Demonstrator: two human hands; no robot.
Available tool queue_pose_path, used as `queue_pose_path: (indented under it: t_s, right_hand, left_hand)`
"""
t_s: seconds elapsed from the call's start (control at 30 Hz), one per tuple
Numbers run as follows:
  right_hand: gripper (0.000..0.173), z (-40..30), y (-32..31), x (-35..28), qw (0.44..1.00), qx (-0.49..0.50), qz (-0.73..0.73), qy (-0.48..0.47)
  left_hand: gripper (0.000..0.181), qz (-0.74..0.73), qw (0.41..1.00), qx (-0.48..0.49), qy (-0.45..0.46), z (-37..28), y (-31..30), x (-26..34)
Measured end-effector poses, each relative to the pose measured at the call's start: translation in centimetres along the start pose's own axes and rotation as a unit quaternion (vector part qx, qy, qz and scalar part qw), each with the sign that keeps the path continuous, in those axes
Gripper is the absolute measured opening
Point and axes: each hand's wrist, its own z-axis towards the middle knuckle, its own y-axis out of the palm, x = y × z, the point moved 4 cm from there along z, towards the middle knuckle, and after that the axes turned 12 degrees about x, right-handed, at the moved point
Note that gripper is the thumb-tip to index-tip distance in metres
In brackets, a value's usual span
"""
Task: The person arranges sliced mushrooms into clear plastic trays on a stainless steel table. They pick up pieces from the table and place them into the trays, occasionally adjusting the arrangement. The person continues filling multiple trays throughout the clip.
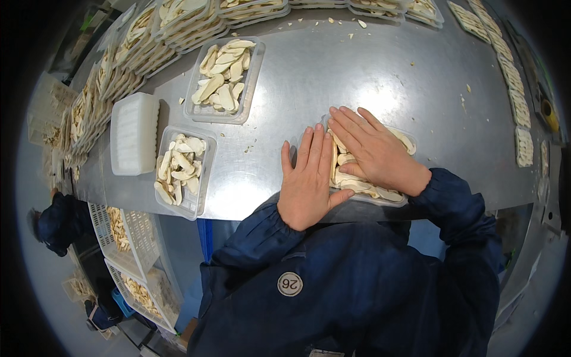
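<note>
A clear plastic tray (389,202) of pale mushroom slices (352,184) lies at the table's near edge, in front of my body. My right hand (377,149) is laid flat, palm down, over the slices, its fingers slanting up to the left and hiding the middle of the tray. Along the tray's left side my left hand (308,178) is stretched out flat, its thumb reaching over the near left corner. Neither hand is closed around anything. Whether the left palm touches the tray wall cannot be made out.
Two more trays of slices, a near one (206,178) and a farther one (252,89), stand left, beside stacked white trays (134,134). Filled trays (178,26) are piled along the far left edge. Slice blocks (513,80) line the right. Crates (142,236) and a person (58,225) are lower left.
</note>
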Motion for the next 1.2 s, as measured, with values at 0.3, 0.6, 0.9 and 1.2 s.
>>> queue_pose_path:
  t_s: [0.3,0.6,0.9,1.2]
  right_hand:
    - [0.059,-1.9,-5.7,4.6,0.984,0.084,-0.029,0.151]
    - [0.078,-5.8,-3.4,1.2,0.98,0.007,-0.074,0.184]
    - [0.084,-5.9,-1.3,-0.1,0.981,-0.013,-0.086,0.172]
    - [0.081,-6.2,-1.3,-0.4,0.982,-0.014,-0.092,0.164]
  left_hand:
    - [0.108,-0.013,1.0,-0.002,0.025,2.0,-0.2,-0.5]
    - [0.115,-0.037,0.996,-0.021,0.079,3.5,0.8,0.8]
    - [0.114,-0.014,0.997,-0.008,0.08,2.8,1.3,1.1]
    - [0.114,-0.027,0.996,0.006,0.08,2.5,1.4,1.1]
